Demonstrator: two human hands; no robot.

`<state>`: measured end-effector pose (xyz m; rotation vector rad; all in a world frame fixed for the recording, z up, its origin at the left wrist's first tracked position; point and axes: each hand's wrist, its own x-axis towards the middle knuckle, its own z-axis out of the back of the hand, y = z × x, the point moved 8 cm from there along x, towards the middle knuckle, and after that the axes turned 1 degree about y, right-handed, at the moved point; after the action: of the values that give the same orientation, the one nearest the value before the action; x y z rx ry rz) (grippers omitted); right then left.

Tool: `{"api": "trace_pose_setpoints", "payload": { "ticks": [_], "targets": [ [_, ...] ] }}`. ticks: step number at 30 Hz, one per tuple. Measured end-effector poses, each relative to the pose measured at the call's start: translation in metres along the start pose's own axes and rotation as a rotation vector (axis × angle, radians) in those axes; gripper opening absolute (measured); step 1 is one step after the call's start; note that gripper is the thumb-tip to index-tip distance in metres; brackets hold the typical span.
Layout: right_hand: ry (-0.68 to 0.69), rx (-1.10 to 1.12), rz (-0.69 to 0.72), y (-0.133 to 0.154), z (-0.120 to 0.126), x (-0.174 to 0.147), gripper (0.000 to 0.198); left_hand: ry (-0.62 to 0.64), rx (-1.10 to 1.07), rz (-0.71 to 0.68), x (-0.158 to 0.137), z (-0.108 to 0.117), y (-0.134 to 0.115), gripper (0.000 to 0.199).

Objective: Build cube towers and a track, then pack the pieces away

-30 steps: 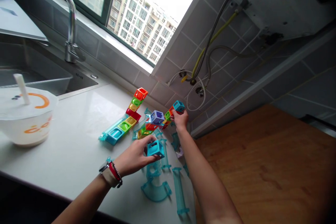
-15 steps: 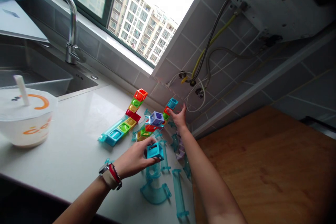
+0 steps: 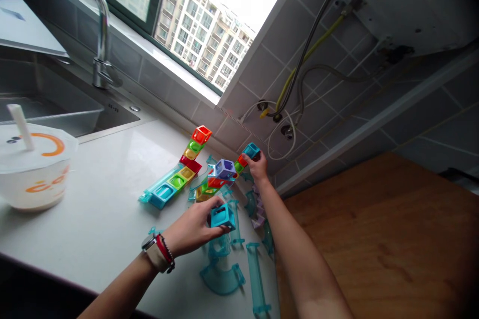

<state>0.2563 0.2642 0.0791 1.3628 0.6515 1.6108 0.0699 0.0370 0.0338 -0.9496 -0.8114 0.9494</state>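
Clock refs are head view, centred on the left hand's cube.

Left hand: thumb and fingers closed on a turquoise open-frame plastic cube, held above the glossy white counter.

Right hand: at 1 o'clock, thumb and fingers around a blue open-frame plastic cube. That cube tops a tilted-looking stack, directly on an orange plastic cube, with a green plastic cube next below. Stack base hidden.

Purple open-frame plastic cube: 12 o'clock, on top of red, green and amber pieces.

Multicolour plastic cube tower, orange-red on top: 11 o'clock. Amber-green-blue plastic row: 10 o'clock, by the tower's foot.

Curved translucent teal track: 6 o'clock. Straight translucent teal track: 5 o'clock. Lilac zigzag plastic piece: 3 o'clock, beside the right forearm.

White lidded cup with straw: between 9 and 10, well apart.
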Motion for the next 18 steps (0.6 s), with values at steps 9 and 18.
{"api": "trace_pose_setpoints", "payload": {
  "ticks": [9,18],
  "targets": [
    [-0.11,-0.069,0.048,-0.002,0.025,-0.015,0.048,0.031,-0.008,-0.01,0.002,-0.014,-0.001,0.035],
    [-0.139,-0.166,0.16,0.01,0.026,-0.023,0.05,0.048,0.001,0.001,0.004,-0.016,0.001,0.037]
  ]
}}
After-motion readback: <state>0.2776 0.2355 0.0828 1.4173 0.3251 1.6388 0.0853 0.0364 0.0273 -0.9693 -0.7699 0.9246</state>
